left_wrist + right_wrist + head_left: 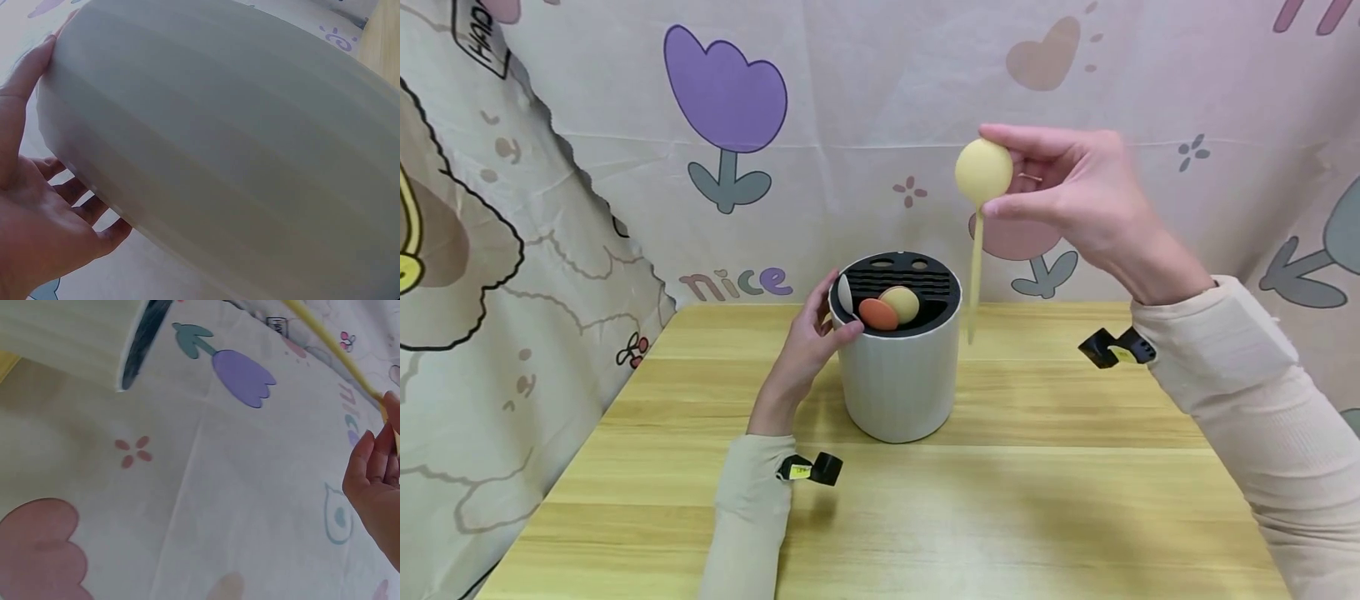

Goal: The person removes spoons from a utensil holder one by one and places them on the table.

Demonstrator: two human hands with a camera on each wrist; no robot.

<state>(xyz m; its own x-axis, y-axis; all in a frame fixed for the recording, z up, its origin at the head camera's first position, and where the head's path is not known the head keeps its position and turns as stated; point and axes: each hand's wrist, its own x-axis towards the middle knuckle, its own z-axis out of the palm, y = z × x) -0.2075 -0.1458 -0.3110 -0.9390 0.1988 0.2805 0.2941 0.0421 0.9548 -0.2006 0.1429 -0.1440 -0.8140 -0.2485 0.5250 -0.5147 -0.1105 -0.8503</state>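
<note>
A white ribbed utensil holder [898, 383] with a black slotted top [898, 271] stands upright on the table. My left hand [801, 346] grips its left side near the rim, thumb at the front and fingers round the far side. In the left wrist view the holder's wall [219, 150] fills most of the picture. To the right and above, my right hand [1075, 187] pinches a pale yellow spoon [983, 171] by its round head. The spoon's thin handle hangs down beside the holder, apart from it. An orange utensil head [878, 314], a yellow one [901, 305] and a white one [845, 293] sit in the holder.
The light wooden table [1037, 508] extends around the holder. Behind it hangs a printed cloth [865, 100] with flowers and hearts, and another patterned cloth [445, 400] drapes along the left edge. Small black cameras [827, 468] are strapped at both wrists.
</note>
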